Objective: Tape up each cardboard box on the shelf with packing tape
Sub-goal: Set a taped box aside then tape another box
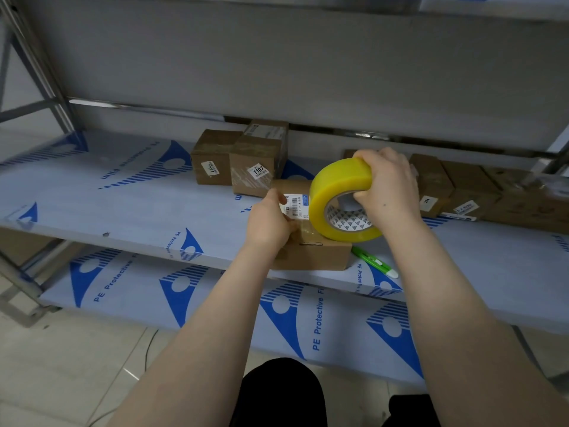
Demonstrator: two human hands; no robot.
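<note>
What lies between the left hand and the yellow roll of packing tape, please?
In the head view, a white barcode label on the brown cardboard box lies between the left hand and the yellow tape roll.

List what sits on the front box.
A barcode label, the yellow tape roll in the right hand, and the left hand resting. The roll hides the rest.

One box [311,255] sits at the front edge of the shelf [138,211]. Two more stand near its back edge, a plain box [211,158] and the box marked 1107 [255,155]. There seem to be four in the right-end row [471,192], one of them mostly hidden. One tape roll [335,186], one green cutter [368,257].
</note>
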